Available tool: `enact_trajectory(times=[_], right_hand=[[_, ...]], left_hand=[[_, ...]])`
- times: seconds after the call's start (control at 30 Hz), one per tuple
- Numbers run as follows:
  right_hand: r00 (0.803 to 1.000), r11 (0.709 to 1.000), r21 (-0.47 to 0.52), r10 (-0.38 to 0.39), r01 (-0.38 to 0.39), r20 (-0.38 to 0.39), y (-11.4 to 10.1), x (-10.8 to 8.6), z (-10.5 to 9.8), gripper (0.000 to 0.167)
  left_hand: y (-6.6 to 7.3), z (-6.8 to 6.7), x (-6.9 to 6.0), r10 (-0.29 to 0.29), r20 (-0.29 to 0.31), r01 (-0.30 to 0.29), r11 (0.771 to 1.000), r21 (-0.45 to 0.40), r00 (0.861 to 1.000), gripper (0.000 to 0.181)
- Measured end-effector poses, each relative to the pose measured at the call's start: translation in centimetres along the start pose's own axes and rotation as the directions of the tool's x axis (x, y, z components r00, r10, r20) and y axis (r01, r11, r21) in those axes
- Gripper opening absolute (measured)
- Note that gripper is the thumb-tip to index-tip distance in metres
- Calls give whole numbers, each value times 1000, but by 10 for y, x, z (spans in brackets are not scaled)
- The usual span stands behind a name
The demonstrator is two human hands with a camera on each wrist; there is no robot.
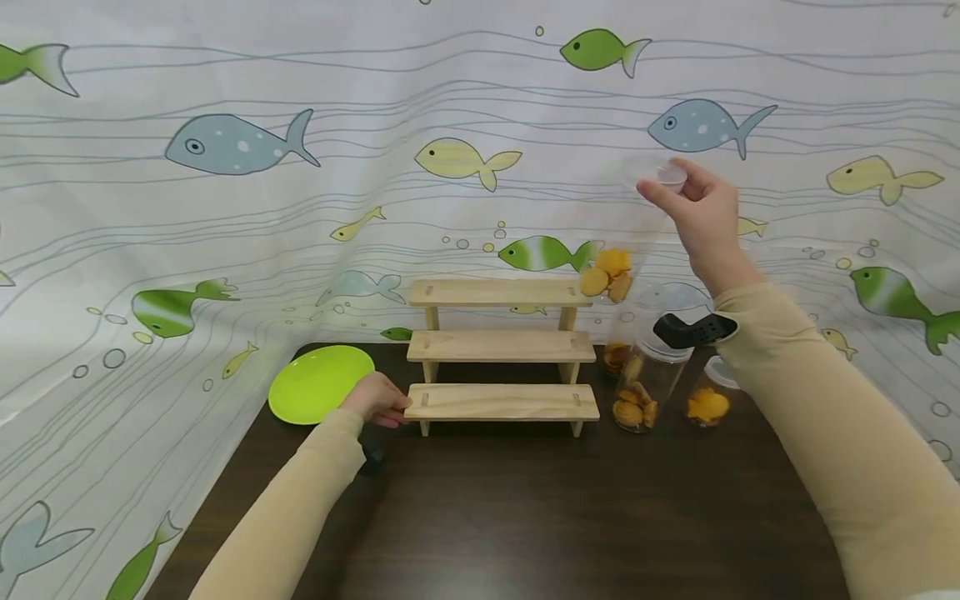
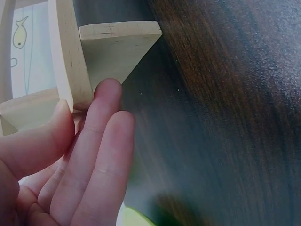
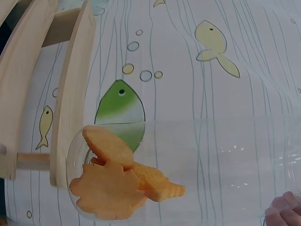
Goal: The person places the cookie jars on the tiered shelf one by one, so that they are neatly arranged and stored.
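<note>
My left hand [image 1: 377, 397] pinches the left end of the lowest step of a three-tier wooden stand [image 1: 502, 403]. In the left wrist view its thumb is on one face of the board [image 2: 70, 56], with fingers at the other side. Raised at the right, my right hand [image 1: 708, 208] grips a tall clear jar [image 3: 216, 165] near its top. Several orange-brown cookies [image 3: 110, 188] lie at the jar's bottom, which hangs off the ground beside the stand's top tier. In the right wrist view only a few fingertips [image 3: 284, 212] show.
A lime-green plate [image 1: 318, 387] lies left of the stand. At the right stand a tall clear jar of cookies [image 1: 651, 383] and a shorter lidded one [image 1: 712, 396]; more cookies [image 1: 617, 358] show behind. A fish-patterned sheet [image 1: 480, 108] backs the dark table [image 1: 525, 508].
</note>
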State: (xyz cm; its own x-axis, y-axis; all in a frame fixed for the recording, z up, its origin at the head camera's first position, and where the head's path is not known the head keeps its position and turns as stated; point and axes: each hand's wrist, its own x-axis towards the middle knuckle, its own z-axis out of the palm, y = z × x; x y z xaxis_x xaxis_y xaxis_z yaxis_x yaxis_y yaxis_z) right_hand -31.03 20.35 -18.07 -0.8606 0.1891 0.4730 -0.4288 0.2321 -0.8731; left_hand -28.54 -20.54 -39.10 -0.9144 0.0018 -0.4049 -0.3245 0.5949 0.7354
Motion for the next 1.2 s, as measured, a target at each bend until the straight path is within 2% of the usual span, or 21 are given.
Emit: enact_trajectory(times=[0.3,0.53,0.83,1.2], right_hand=[[999,1000,25,4,-5,52,1,3,37,72],[997,997,72,2,-7,74,0,8,64,73],[993,998,62,-15,8,114,1,14,95,73],[980,993,112,0,-23,198,7,16,142,76]], left_hand=[[-3,1,0,-2,-8,2,1000,-17,1000,25],[-1,1,-1,-14,-40,14,1000,-13,999,24],[0,3,0,-15,-41,13,999,-47,999,22],[-3,3,0,-16,-49,13,998,-64,999,20]])
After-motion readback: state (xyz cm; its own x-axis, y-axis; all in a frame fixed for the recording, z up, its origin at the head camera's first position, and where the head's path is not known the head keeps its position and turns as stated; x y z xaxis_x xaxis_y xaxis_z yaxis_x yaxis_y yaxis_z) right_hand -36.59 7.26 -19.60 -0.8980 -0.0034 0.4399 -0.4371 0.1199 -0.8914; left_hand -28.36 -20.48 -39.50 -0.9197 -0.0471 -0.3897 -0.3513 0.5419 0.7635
